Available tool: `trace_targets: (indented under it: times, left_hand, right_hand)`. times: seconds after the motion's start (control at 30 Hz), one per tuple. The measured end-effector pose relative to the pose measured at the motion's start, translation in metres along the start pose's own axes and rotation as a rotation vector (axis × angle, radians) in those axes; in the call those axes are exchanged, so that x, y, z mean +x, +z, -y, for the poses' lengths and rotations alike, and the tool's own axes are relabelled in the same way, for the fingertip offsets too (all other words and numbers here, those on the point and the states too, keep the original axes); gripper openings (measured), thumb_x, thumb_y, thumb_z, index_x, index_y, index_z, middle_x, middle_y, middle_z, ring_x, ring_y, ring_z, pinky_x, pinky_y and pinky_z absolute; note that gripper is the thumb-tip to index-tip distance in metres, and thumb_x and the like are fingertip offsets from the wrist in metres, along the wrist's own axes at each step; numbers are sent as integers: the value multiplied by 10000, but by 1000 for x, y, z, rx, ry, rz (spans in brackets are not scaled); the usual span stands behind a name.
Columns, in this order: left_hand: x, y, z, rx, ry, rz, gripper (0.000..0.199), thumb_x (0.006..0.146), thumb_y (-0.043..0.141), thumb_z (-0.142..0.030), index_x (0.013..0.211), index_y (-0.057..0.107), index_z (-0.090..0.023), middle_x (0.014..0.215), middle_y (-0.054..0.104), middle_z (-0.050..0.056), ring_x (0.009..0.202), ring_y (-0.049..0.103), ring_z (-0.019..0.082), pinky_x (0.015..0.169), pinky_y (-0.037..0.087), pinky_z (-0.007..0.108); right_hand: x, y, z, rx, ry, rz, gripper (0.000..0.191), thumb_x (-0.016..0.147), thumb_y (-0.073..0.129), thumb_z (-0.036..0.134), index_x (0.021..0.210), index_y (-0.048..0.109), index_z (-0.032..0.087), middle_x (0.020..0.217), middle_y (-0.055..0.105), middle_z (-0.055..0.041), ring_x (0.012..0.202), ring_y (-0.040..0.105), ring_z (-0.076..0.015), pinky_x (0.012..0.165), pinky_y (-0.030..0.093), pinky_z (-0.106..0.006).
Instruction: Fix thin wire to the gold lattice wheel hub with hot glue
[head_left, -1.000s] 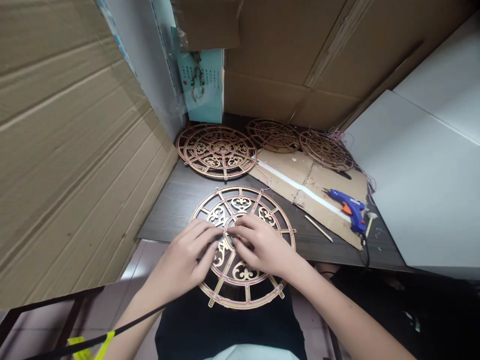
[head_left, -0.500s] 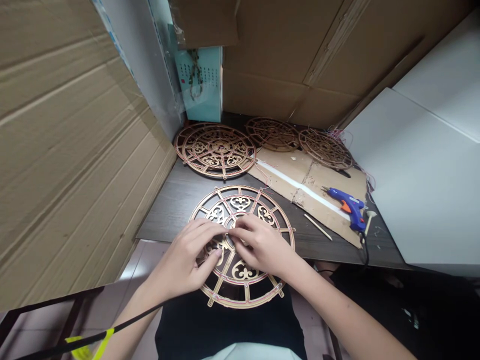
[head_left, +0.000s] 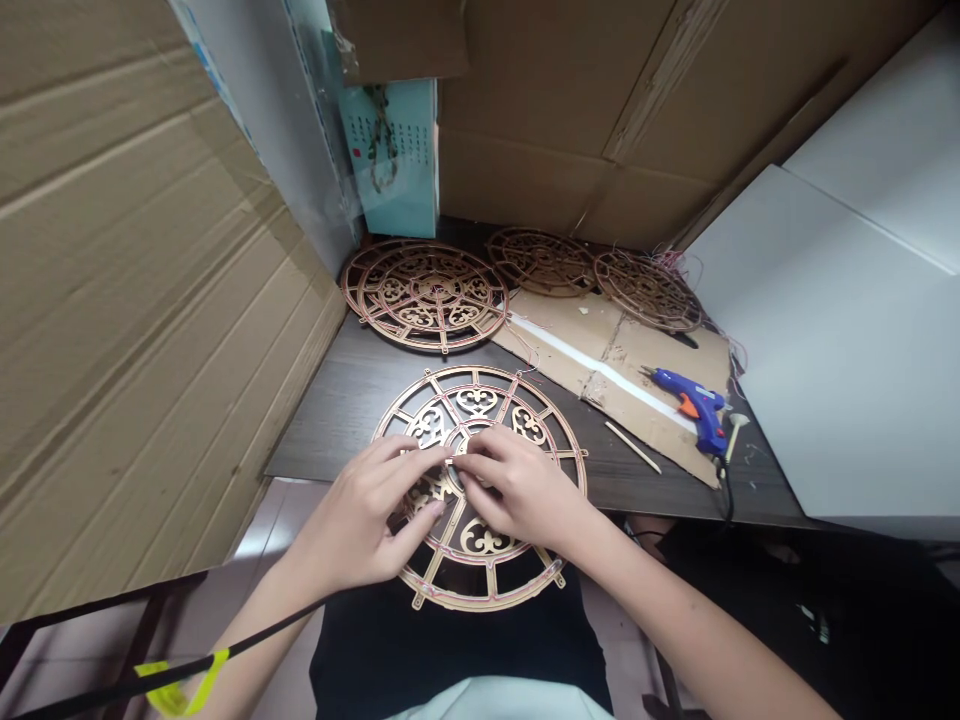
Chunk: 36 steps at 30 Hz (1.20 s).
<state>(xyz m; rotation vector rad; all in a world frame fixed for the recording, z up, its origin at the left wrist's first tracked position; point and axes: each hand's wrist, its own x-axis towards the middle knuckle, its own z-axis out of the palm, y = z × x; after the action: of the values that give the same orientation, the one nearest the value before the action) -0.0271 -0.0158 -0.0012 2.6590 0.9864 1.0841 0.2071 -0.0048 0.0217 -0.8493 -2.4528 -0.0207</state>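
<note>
A round laser-cut wooden lattice wheel (head_left: pixel 478 402), gold-faced with thin reddish wires along its spokes and rim, lies flat on the table in front of me. My left hand (head_left: pixel 367 518) and my right hand (head_left: pixel 517 488) rest over its lower middle, and their fingertips meet at the central hub. Both hands hide the hub and part of the scrollwork. Whatever lies between the fingertips is too small to make out.
Three similar lattice wheels (head_left: pixel 425 298) lie at the back of the dark wood table (head_left: pixel 330 425). A blue hot glue gun (head_left: pixel 694 408) and a wooden stick (head_left: pixel 634 447) sit on or by a cardboard sheet (head_left: pixel 600 365). Cardboard walls and a white board surround the table.
The whole view has drifted slightly left and up as my head moved. Both hands stay at the hub, and the wheel has not visibly shifted on the table.
</note>
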Motion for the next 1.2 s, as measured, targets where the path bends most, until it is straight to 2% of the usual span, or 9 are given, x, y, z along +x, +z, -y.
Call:
trace_targets:
  times: [0.23, 0.53, 0.8, 0.93, 1.1, 1.2]
  left_hand:
    - [1, -2, 4, 118, 91, -5, 515, 918, 638, -231, 1412, 514, -155, 1171, 674, 136, 1119, 602, 276, 933, 504, 402]
    - [4, -1, 4, -41, 4, 14, 470, 915, 640, -215, 1365, 507, -187, 1183, 659, 95, 1102, 593, 235, 958, 471, 385]
    - [4, 1, 5, -59, -12, 10, 474, 917, 643, -223, 1367, 495, -198, 1164, 658, 75, 1095, 581, 227, 966, 455, 380]
    - [5, -1, 5, -54, -2, 22, 457, 920, 638, -232, 1355, 501, -196, 1165, 655, 80, 1092, 580, 237, 954, 455, 383]
    - [6, -1, 5, -81, -9, 25, 470, 922, 641, -245, 1367, 495, -207, 1155, 652, 71, 1073, 581, 230, 941, 453, 372]
    - [7, -1, 5, -84, -3, 25, 473, 920, 643, -247, 1368, 496, -206, 1140, 654, 65, 1052, 581, 223, 921, 453, 360]
  right_hand:
    - [2, -1, 0, -16, -2, 14, 236, 1013, 479, 202, 1036, 706, 143, 976, 649, -121, 899, 568, -237, 813, 507, -394]
    - [-5, 2, 4, 63, 55, -40, 218, 1007, 493, 185, 1059, 698, 130, 1010, 653, -126, 962, 567, -241, 879, 514, -402]
    - [-9, 1, 8, 82, 225, -91, 166, 977, 540, 174, 1005, 698, 129, 989, 637, -104, 962, 570, -234, 866, 500, -385]
    - [-10, -3, 7, 31, 202, -66, 200, 994, 521, 182, 957, 710, 132, 956, 642, -95, 935, 567, -229, 851, 489, -381]
    - [-8, -3, 4, 5, 117, -51, 207, 1004, 526, 189, 1064, 716, 134, 996, 662, -100, 942, 571, -226, 858, 483, -374]
    - [-2, -2, 0, 2, 103, -28, 199, 1017, 525, 187, 1028, 720, 150, 996, 662, -91, 948, 571, -218, 856, 482, -353]
